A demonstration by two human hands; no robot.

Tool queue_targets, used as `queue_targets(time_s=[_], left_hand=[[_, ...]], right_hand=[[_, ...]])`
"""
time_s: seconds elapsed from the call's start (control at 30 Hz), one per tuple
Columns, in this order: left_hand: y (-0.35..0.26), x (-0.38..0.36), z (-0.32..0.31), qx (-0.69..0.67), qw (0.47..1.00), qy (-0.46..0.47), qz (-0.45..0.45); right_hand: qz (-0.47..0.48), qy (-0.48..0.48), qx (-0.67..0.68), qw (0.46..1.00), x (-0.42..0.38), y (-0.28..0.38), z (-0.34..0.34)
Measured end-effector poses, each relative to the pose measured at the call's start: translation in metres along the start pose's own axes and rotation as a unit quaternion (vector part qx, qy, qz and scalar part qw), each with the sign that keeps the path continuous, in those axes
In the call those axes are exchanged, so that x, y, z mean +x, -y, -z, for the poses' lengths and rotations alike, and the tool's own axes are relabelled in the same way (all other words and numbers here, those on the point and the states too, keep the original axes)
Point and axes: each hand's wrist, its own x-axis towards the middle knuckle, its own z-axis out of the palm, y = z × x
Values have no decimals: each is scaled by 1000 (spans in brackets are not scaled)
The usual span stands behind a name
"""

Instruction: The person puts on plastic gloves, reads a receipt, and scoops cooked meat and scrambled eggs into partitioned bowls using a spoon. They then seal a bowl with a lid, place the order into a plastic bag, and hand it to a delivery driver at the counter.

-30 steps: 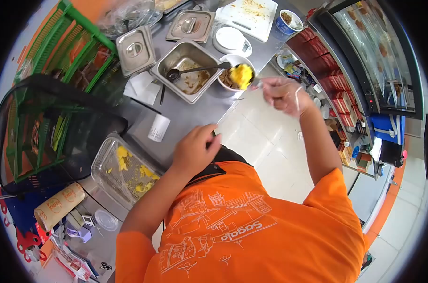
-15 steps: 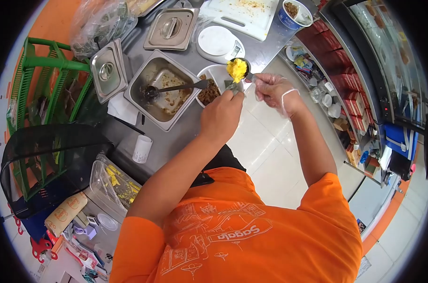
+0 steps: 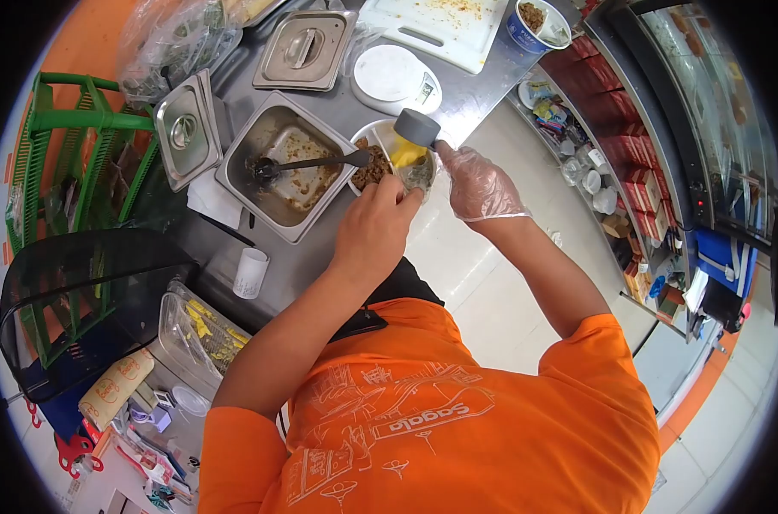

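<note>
A round white divided bowl (image 3: 380,130) holds brown minced food (image 3: 371,170) on its left side. My bare left hand (image 3: 374,221) is closed at the bowl's near edge, its fingertips beside a crumpled translucent piece (image 3: 417,176); exactly what they pinch is unclear. In my gloved right hand (image 3: 481,183) is a dark grey scoop (image 3: 417,128), tipped over above the bowl. Yellow food (image 3: 405,152) lies below the scoop in the bowl. Left of the bowl, a steel pan (image 3: 279,111) with brown residue holds a black ladle (image 3: 316,161).
A white scale (image 3: 387,75) stands behind the bowl, near a white cutting board (image 3: 445,36) and a blue-white tub (image 3: 526,36). Steel lids (image 3: 302,53), a paper roll (image 3: 251,272) and a tray of yellow food (image 3: 202,330) are at the left.
The scoop has turned from upright with yellow food to tipped over, and yellow food is now in the bowl. My right hand has rotated and lowered; my left hand has shifted slightly left and down.
</note>
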Motion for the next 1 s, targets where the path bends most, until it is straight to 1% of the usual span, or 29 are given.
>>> queue_targets(time_s=[0.07,0.17,0.27,0.37,0.47,0.53,0.57,0.6,0.67,0.7,0.8,0.83,0.9,0.97,1.0], left_hand=[[1,-2,0,-3,1000,-1,4],[3,-4,-2,-5,1000,-10,7],[2,-5,-4,-3,1000,-17,16],[4,-4,-10,-7,1000,-24,18],[7,-4,-17,1,999,-41,14],[8,-5,-17,19,999,-47,4],[6,-6,-17,9,999,-46,18],[3,-8,-16,0,998,-45,33],[1,-20,-5,-21,997,-39,57],[-3,-33,10,-33,997,-29,67],[1,-90,43,-52,993,-25,107],[5,-115,53,-58,991,-27,121],[22,-175,68,-72,973,-59,212],[33,-250,73,41,939,-197,280],[35,-288,73,125,899,-246,339]], right_hand=[[20,10,-8,1000,0,-1,0],[37,-13,20,999,0,-6,0],[27,8,-2,1000,0,1,14],[42,-14,29,999,-3,-3,12],[51,-63,20,996,-4,-6,7],[-10,-60,141,988,-3,-4,8],[-41,-56,199,977,-4,-3,9],[-112,-27,306,945,-4,-4,8],[-187,28,450,873,-2,0,28],[-224,68,517,823,-1,6,32],[-252,57,590,765,0,10,30],[-259,40,576,775,-2,8,33],[-262,20,555,789,-4,12,30],[-258,35,580,772,-7,33,30],[-230,76,589,771,-10,40,26]])
